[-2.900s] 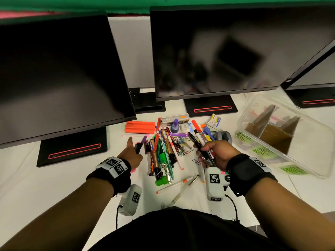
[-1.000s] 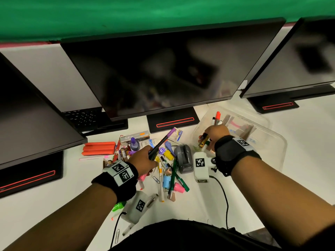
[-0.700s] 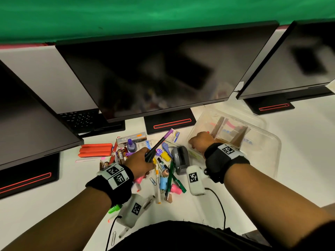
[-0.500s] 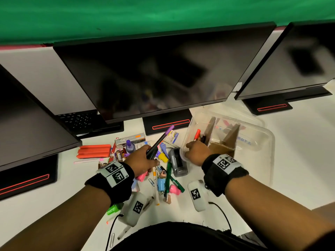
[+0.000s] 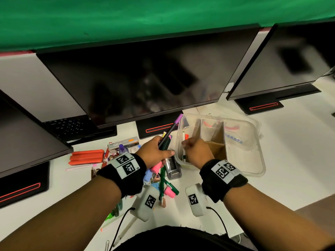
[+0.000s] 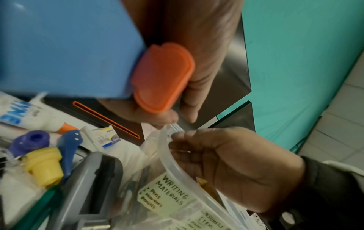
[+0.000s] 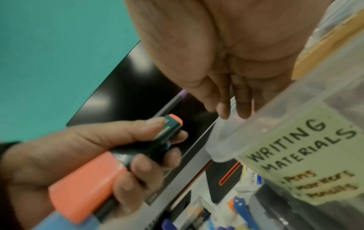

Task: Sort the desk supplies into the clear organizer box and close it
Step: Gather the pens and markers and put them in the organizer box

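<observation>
The clear organizer box (image 5: 252,147) with cardboard dividers stands right of the supply pile. Its near wall carries a "WRITING MATERIALS" label (image 7: 303,149). Markers (image 5: 185,138) lie in its left compartment. My right hand (image 5: 194,151) pinches the box's left rim (image 6: 167,149), thumb and fingers on either side of the wall. My left hand (image 5: 154,153) is just left of the box and grips a bundle: a black pen with a purple cap (image 5: 173,126), a pink highlighter (image 7: 84,188) with a dark cap, and something blue (image 6: 59,46).
A grey stapler (image 5: 173,167) lies between my hands, against the box. Loose pens, clips and a purple bottle (image 5: 123,148) lie in the pile to the left, with an orange block (image 5: 87,157) beyond it. Three monitors (image 5: 145,78) stand close behind. The desk's front edge is at the right.
My right hand carried markers to the box, dropped them in the left compartment and took the rim; the box slid left toward the pile. My left hand came right with its bundle.
</observation>
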